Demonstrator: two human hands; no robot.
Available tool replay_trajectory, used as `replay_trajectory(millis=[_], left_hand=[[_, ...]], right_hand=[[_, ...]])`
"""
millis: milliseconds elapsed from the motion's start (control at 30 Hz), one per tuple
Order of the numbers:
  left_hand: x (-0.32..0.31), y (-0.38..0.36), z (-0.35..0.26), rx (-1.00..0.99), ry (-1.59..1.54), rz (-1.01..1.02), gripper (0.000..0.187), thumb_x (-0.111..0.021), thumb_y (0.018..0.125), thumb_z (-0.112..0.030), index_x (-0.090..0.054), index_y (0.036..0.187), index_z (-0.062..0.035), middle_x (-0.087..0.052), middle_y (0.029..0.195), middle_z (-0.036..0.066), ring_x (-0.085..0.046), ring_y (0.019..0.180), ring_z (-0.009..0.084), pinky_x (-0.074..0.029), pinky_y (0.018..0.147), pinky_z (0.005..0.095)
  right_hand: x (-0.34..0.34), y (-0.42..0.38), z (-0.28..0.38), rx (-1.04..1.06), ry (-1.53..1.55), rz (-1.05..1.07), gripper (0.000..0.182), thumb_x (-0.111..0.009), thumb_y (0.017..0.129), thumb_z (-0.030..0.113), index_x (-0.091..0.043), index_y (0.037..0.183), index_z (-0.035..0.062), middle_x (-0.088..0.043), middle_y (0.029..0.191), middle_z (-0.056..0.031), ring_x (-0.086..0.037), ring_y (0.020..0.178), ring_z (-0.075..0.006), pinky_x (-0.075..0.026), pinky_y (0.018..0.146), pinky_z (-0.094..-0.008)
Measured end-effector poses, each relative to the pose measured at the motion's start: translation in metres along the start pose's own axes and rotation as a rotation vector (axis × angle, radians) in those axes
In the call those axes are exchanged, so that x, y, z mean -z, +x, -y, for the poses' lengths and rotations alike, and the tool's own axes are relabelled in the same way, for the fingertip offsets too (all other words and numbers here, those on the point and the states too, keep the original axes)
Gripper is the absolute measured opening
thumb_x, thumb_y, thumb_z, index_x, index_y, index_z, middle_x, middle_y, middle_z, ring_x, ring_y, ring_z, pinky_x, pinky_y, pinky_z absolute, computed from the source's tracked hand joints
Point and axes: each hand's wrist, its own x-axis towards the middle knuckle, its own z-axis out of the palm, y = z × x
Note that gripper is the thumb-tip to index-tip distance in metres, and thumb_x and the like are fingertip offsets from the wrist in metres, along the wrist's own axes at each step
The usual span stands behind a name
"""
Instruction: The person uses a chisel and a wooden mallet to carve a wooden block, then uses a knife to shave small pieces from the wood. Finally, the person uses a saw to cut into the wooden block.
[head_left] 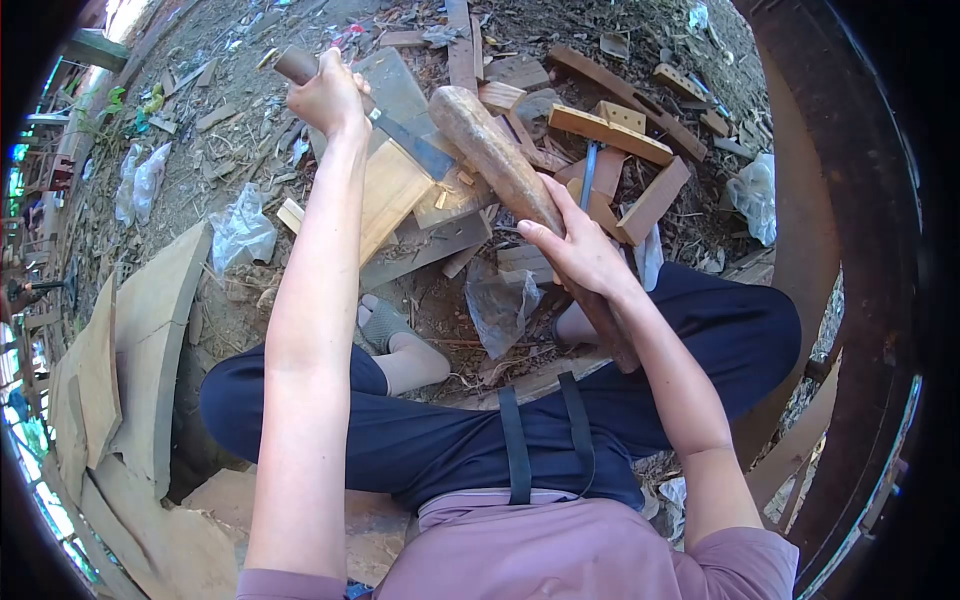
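Note:
My left hand (335,97) is wrapped round the wooden handle of a chisel (418,147), whose wide dark blade slants down to the right. The blade's tip is right at the end of a pale wood block (387,195), where small shavings lie. In my right hand (585,245) is a thick, worn wooden club (492,155), gripped along its narrower part. Its rounded head points up and left, close to the chisel blade in this view. The club's thin end reaches down over my right thigh.
Cut wood pieces (610,135) lie piled beyond the club, with a blue-shafted tool (590,170) among them. Clear plastic bags (243,228) litter the dirt. Bent wooden sheets (160,350) stand at left; a dark curved beam (850,200) runs along the right.

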Motion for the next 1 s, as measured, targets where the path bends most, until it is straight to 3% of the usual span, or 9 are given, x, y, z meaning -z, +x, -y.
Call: replay_trajectory(millis=[167, 267, 367, 800, 867, 1000], left_hand=[[0.002, -0.02, -0.024, -0.049, -0.175, 0.011, 0.022, -0.061, 0.083, -0.001, -0.043, 0.071, -0.0032, -0.046, 0.053, 0.003, -0.046, 0.038, 0.0127, -0.038, 0.034, 0.0275], [0.004, -0.034, -0.04, -0.085, -0.149, 0.064, 0.023, -0.061, 0.084, -0.001, -0.042, 0.072, -0.0043, -0.047, 0.054, 0.003, -0.046, 0.039, 0.0126, -0.039, 0.035, 0.0277], [0.004, -0.041, -0.042, -0.119, -0.138, 0.13, 0.022, -0.062, 0.085, -0.002, -0.043, 0.073, -0.0052, -0.046, 0.053, 0.003, -0.046, 0.04, 0.0125, -0.04, 0.037, 0.0286], [-0.007, -0.057, -0.031, -0.248, -0.009, 0.255, 0.021, -0.063, 0.087, -0.002, -0.047, 0.074, -0.0026, -0.05, 0.054, 0.005, -0.048, 0.039, 0.0121, -0.04, 0.036, 0.0293], [-0.008, -0.058, -0.028, -0.262, 0.004, 0.247, 0.021, -0.064, 0.087, -0.002, -0.047, 0.074, -0.0023, -0.051, 0.055, 0.005, -0.048, 0.039, 0.0121, -0.04, 0.036, 0.0295], [-0.014, -0.061, -0.024, -0.337, 0.07, 0.268, 0.02, -0.065, 0.087, -0.004, -0.049, 0.076, -0.0024, -0.054, 0.056, 0.005, -0.051, 0.038, 0.0115, -0.041, 0.034, 0.0274]], right_hand=[[-0.005, 0.003, -0.016, 0.068, -0.028, -0.035, 0.081, -0.062, 0.087, 0.044, -0.025, 0.152, 0.0127, -0.061, 0.122, -0.0264, -0.069, 0.083, -0.0304, -0.053, 0.081, -0.0383], [-0.004, 0.003, -0.013, 0.045, -0.073, -0.02, 0.079, -0.061, 0.088, 0.045, -0.026, 0.152, 0.0132, -0.055, 0.132, -0.0273, -0.062, 0.111, -0.0391, -0.047, 0.097, -0.0426], [-0.007, 0.007, -0.025, 0.12, -0.125, -0.061, 0.079, -0.06, 0.088, 0.046, -0.026, 0.151, 0.0132, -0.052, 0.136, -0.0269, -0.056, 0.12, -0.0406, -0.044, 0.102, -0.0432], [-0.008, 0.008, -0.027, 0.124, -0.093, -0.044, 0.079, -0.06, 0.089, 0.047, -0.027, 0.151, 0.011, -0.05, 0.138, -0.0278, -0.05, 0.127, -0.0427, -0.04, 0.107, -0.0445], [-0.007, 0.007, -0.025, 0.1, -0.042, -0.025, 0.074, -0.063, 0.089, 0.043, -0.03, 0.149, 0.014, -0.049, 0.14, -0.0232, -0.05, 0.129, -0.0371, -0.039, 0.107, -0.0424], [0.0, 0.005, -0.018, 0.089, 0.036, -0.012, 0.075, -0.064, 0.089, 0.042, -0.031, 0.149, 0.0119, -0.049, 0.14, -0.0229, -0.049, 0.128, -0.035, -0.037, 0.107, -0.0418]])
